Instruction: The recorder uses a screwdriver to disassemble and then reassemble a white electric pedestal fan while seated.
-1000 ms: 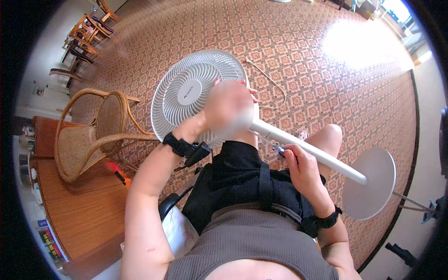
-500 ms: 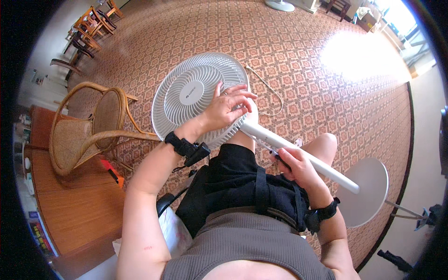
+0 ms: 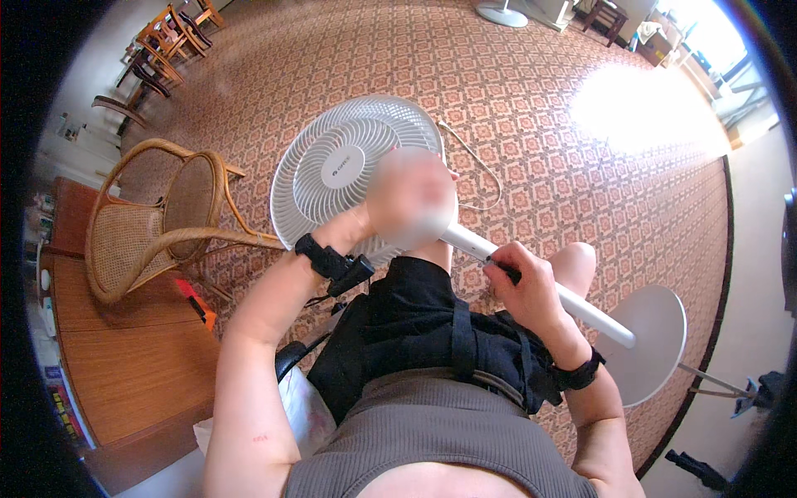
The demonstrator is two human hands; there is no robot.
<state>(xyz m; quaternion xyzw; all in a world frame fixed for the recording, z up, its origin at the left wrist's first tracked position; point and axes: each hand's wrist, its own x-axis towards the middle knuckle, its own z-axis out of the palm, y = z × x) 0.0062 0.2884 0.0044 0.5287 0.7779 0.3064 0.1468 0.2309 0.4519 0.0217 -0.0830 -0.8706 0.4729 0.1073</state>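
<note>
A white standing fan lies tilted across my lap, its round grille (image 3: 320,141) at the left and its pole (image 3: 594,315) slanting down to the right. The flat disc base (image 3: 656,349) is at the pole's far end. My left hand (image 3: 413,195) is over the grille's right edge, near where the pole meets the fan head. A blur hides its fingers. Beside the pole's upper part, my right hand (image 3: 529,286) is closed around a black-handled tool (image 3: 513,274) that looks like a screwdriver. Its tip is near or against the pole; my fingers cover most of it.
A rattan armchair (image 3: 124,232) stands left, beside a brown wooden cabinet (image 3: 133,357). A pale cord (image 3: 486,162) curls on the patterned tile floor (image 3: 531,108). Wooden chairs (image 3: 162,50) line the far left; a tripod leg (image 3: 714,378) is at the right.
My right hand has moved up slightly onto the pole, and the tool's thin metal shaft no longer shows along it. The fan stays almost still. My left hand is now blurred.
</note>
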